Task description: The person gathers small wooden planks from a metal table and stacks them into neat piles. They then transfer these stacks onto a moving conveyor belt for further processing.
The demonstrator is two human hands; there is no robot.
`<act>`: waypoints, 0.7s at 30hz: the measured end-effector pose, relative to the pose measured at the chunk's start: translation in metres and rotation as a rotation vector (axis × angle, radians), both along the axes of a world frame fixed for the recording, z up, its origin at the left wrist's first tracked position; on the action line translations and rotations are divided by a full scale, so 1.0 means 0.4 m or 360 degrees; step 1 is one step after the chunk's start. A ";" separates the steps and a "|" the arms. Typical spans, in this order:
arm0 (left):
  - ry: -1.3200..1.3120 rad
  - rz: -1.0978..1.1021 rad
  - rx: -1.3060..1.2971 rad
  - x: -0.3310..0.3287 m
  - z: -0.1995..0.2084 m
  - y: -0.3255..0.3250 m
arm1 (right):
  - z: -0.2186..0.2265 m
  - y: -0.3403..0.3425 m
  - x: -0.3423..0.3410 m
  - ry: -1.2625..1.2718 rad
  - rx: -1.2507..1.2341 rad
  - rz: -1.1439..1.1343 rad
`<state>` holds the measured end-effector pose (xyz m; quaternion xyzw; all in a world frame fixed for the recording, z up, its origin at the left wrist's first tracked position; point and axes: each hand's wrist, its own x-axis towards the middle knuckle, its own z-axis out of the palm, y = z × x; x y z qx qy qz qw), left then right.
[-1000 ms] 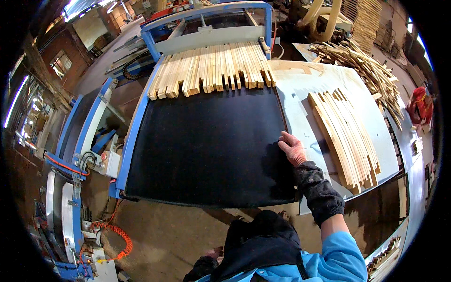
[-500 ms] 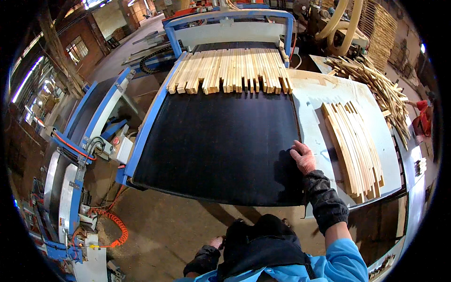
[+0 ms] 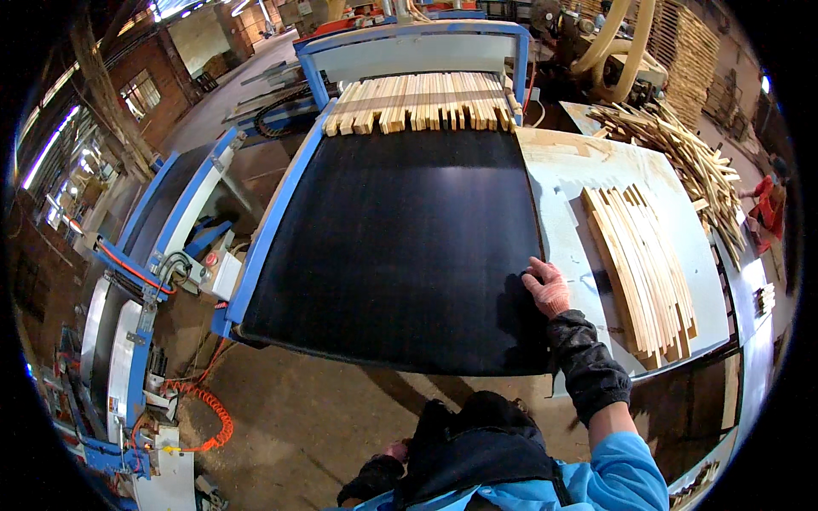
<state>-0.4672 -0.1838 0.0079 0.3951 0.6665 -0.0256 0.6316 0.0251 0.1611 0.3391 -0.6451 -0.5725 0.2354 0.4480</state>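
My right hand (image 3: pixel 548 288), loosely bent and empty, is by the right edge of the black belt (image 3: pixel 400 247); my left hand (image 3: pixel 397 450) I can't tell. One row of wooden strips (image 3: pixel 422 100) seems laid, at the far end; another bundle (image 3: pixel 643 277) is left on the side table (image 3: pixel 554 200).

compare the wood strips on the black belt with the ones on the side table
The belt strips form a wide row across the black belt; the side-table strips make a narrower group. The belt strips lie far off, by the blue frame; the side-table strips lie nearer, to the right of the right hand. Both are pale, with uneven ends.
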 end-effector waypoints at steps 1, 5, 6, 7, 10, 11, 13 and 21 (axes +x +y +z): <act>0.0081 -0.0170 0.0052 0.002 0.003 0.001 | 0.001 -0.001 0.001 -0.0022 -0.0005 0.0006; 0.0083 -0.0687 0.0565 -0.028 0.052 0.000 | 0.030 -0.013 -0.009 -0.0091 -0.0049 -0.0032; 0.0120 -0.0765 0.0585 -0.024 0.065 0.004 | 0.039 -0.016 -0.014 -0.0132 -0.0046 -0.0022; 0.0156 -0.0844 0.0606 -0.019 0.078 0.011 | 0.048 -0.018 -0.017 -0.0173 -0.0044 -0.0013; 0.0182 -0.0870 0.0641 -0.010 0.062 0.025 | 0.064 -0.016 -0.019 -0.0159 -0.0091 -0.0011; 0.0160 -0.0812 0.0646 -0.008 0.041 0.024 | 0.067 -0.018 -0.019 -0.0132 -0.0114 -0.0013; 0.0130 -0.0721 0.0677 -0.003 0.007 0.017 | 0.065 -0.018 -0.022 -0.0162 -0.0066 -0.0013; 0.0171 -0.0708 0.0766 -0.009 0.062 0.005 | 0.044 -0.010 -0.012 -0.0025 -0.0023 -0.0021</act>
